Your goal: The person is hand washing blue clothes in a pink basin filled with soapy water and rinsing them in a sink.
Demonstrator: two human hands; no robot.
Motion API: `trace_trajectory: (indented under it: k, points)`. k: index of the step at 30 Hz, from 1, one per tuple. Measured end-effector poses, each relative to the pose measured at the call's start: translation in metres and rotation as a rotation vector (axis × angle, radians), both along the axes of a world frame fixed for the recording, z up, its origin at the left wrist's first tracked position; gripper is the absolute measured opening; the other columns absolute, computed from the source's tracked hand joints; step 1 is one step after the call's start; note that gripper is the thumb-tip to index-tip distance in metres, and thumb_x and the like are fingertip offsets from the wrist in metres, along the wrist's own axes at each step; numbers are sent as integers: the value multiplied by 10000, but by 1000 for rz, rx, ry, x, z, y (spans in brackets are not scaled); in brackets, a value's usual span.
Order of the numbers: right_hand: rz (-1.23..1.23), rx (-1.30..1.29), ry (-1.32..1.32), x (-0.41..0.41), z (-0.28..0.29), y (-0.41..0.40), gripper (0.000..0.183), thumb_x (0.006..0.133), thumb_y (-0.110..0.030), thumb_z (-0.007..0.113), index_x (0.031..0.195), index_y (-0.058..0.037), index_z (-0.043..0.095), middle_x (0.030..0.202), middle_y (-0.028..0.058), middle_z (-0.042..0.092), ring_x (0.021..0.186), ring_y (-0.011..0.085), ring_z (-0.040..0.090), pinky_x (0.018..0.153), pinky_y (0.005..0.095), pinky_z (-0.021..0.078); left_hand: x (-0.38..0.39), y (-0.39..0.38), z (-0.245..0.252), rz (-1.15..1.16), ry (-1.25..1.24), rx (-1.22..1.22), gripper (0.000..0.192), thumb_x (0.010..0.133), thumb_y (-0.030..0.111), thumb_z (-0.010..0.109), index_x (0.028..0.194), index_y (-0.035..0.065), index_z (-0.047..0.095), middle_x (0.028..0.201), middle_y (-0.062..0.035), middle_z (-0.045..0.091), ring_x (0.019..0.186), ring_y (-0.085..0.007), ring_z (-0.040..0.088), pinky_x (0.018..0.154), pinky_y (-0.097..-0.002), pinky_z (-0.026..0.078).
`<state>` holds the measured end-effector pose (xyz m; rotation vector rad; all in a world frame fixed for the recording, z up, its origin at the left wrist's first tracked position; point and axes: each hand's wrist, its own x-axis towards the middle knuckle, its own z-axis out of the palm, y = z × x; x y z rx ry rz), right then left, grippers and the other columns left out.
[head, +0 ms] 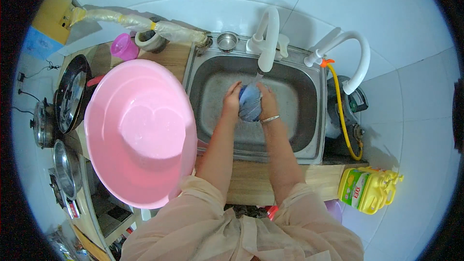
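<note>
Between both palms I hold a bunched blue-grey cloth (250,105) above the floor of the stainless steel sink (214,119). My left hand (232,98) presses it from the left side, fingers pointing up toward the tap. On the other side my right hand (268,102) grips it, a silver bangle (270,119) around the wrist. Right over the cloth is the spout of a white tap (267,56), and a stream of water (259,77) runs down onto it. Part of the cloth is covered by my fingers.
A large pink plastic basin (145,174) stands left of the sink, overlapping its edge. Behind it are a magenta cup (125,47) and a stone-like bowl (152,43). A second white tap (357,38), a yellow hose (340,105) and yellow detergent jugs (373,192) are at the right.
</note>
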<state>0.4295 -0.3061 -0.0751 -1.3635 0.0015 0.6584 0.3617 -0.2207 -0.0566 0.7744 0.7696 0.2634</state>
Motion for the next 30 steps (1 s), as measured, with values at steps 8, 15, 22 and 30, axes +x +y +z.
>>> trace_trajectory:
  k: [8, 15, 22, 30]
  points:
    - [-474, -328, -206, 5, 55, 18, 329, 602, -153, 589, 875, 3, 491, 874, 157, 525, 792, 244, 494, 692, 331, 378, -3, -42, 45, 229, -407, -552, 375, 811, 340, 354, 1020, 49, 465, 1035, -105, 487, 932, -231, 474, 825, -348, 368]
    - [59, -297, -1139, -19, 65, -4, 420, 590, -246, 642, 946, -84, 490, 1006, 154, 468, 884, 300, 464, 764, 374, 375, 15, 15, -16, -43, -499, -507, 331, 795, 289, 345, 944, 35, 495, 916, -96, 536, 843, -227, 524, 763, -354, 410]
    - [655, -126, -1678, 1, 83, -20, 373, 544, -233, 690, 858, -148, 508, 1014, 124, 443, 904, 319, 446, 793, 403, 356, 14, 2, -24, -175, -411, -534, 305, 785, 283, 360, 900, 42, 506, 854, -92, 547, 777, -217, 537, 724, -344, 424]
    - [42, -316, -1497, -19, 76, 14, 164, 595, -165, 610, 687, -80, 504, 810, 108, 510, 781, 297, 478, 696, 387, 397, 29, 1, -26, -46, -506, 164, 297, 780, 293, 374, 879, 48, 509, 820, -89, 550, 726, -211, 540, 695, -339, 432]
